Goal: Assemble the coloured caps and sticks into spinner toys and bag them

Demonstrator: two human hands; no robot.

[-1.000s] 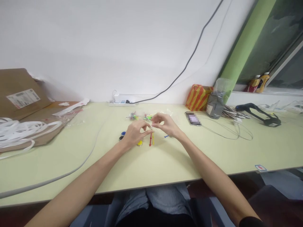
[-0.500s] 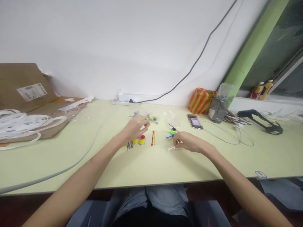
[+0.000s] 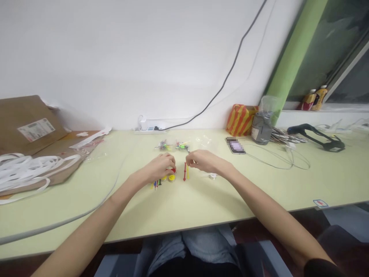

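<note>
My left hand (image 3: 161, 167) is at the left group of small plastic parts, fingers curled down onto a red round piece (image 3: 173, 170). Just in front of it sits a yellow round piece (image 3: 172, 178) with a clear rim, and thin coloured sticks (image 3: 157, 184) lie to its left. My right hand (image 3: 201, 159) is closed in a pinch above the upper ends of a red stick (image 3: 185, 173) and a yellow stick (image 3: 188, 173); what its fingers hold is hidden. A white round piece (image 3: 212, 176) lies under my right forearm's near side.
Two small clusters of coloured parts, a left one (image 3: 163, 145) and a right one (image 3: 182, 145), lie farther back. Behind them is a power strip (image 3: 148, 130). A phone (image 3: 235, 146), a striped bag (image 3: 241, 120) and cables are to the right; a cardboard box (image 3: 31, 119) and white strapping (image 3: 31, 169) are left.
My right hand has moved left from the green, blue and black parts, which no longer show there. My left hand has come down and nearer, onto the red round piece. The view has shifted slightly.
</note>
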